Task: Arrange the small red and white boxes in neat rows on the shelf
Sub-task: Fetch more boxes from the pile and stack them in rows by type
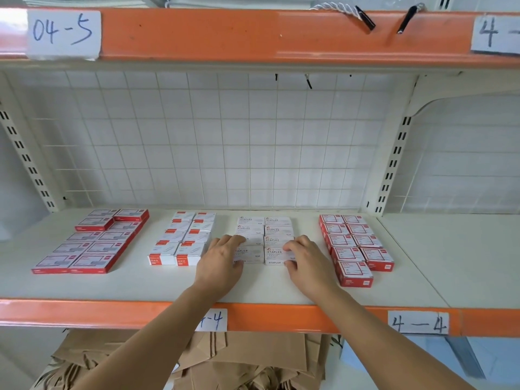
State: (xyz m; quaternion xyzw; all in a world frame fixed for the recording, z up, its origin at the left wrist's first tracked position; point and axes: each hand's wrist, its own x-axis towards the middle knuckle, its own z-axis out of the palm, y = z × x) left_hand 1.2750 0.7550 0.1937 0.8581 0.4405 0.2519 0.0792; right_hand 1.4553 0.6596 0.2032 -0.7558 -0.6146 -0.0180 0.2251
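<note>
Reaching in over the orange front rail (281,313) of the white shelf (422,263), both hands are working on the block of white staples boxes (277,229) lying just past the middle of the board. The left hand (222,263) is lying over the block's near left corner, at about seven o'clock of the block, its fingers loosely bent and spread across the tops of the two nearest left boxes while the thumb is pressing the front face. The right hand (305,258) is sitting at the near right corner, at about five o'clock, its fingers curling over the right edge of the nearest right box and the thumb tucking under its front. Neither hand is lifting a box; both are pressing the block from its two sides.

The block is standing two boxes wide and five deep, edges touching. At nine o'clock of it, just beside the left hand, the white boxes with red corners (184,239) are lying in two columns, slightly skewed. Farther out at nine o'clock the flat red-edged boxes (95,243) are running in two slanting columns, with a gap partway back in the left column. At three o'clock the red boxes with white labels (353,244) are forming two columns, the nearest left one (356,274) jutting forward of its neighbour.

A wire grid (197,142) is backing the shelf. Handwritten paper labels (419,322) are sticking to the rail, and brown paper bags (253,358) are lying at six o'clock below it.
</note>
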